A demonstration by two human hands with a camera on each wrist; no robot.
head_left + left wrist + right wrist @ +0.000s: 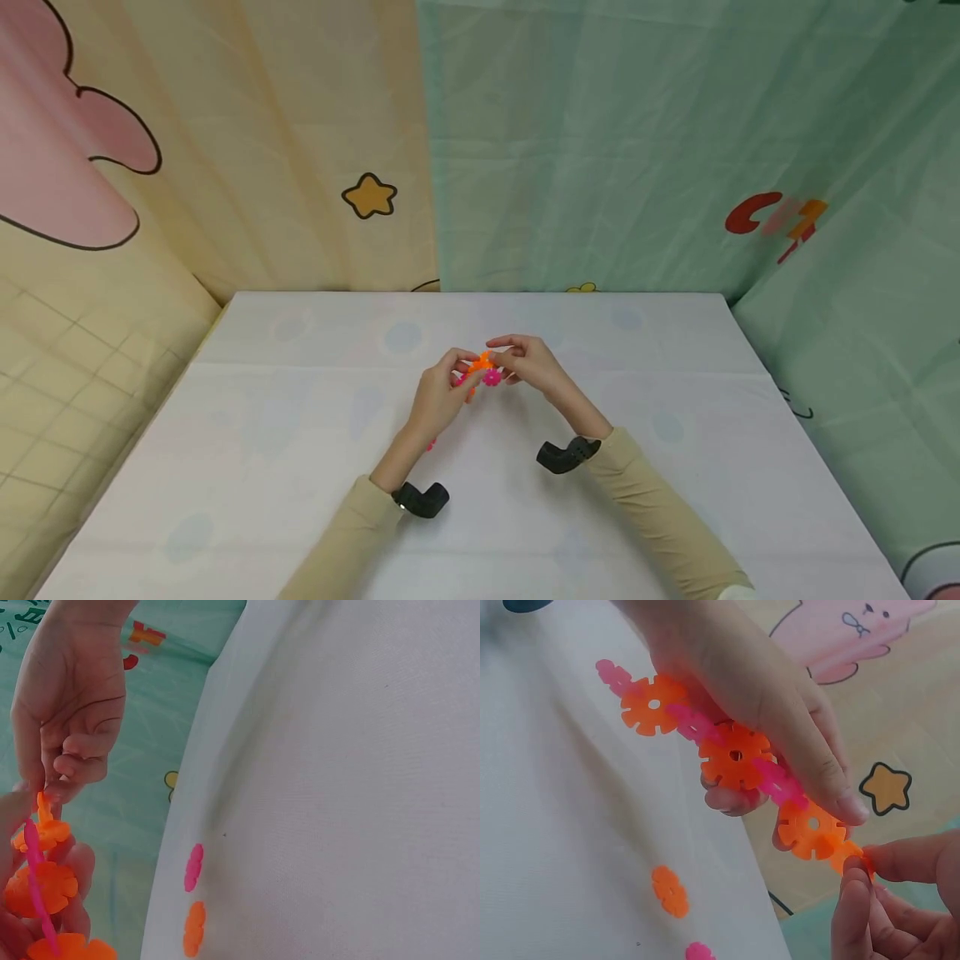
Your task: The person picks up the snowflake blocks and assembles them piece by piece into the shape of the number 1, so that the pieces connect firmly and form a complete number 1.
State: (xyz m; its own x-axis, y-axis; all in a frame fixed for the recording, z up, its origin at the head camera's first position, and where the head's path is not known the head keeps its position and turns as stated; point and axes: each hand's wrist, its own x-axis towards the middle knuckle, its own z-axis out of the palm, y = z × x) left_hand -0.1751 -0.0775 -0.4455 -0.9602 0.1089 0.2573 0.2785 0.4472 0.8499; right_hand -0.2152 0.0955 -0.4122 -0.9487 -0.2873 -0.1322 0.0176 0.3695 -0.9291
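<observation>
A chain of slotted plastic snowflake discs (654, 705), orange and pink by turns, runs along the palm side of my left hand (438, 396). That hand holds the chain, its thumb lying along the discs near the far end. My right hand (528, 362) pinches a small orange disc (847, 856) at that end between thumb and forefinger. It touches the last large orange disc (812, 829); whether their slots are joined is hard to tell. On the table below lie a loose pink disc (194, 867) and a loose orange disc (194, 928).
The white-covered table (300, 500) spreads around both hands, its back edge beyond them. Printed curtains (600, 150) hang behind and at the sides. Black wrist mounts (423, 500) sit on both forearms.
</observation>
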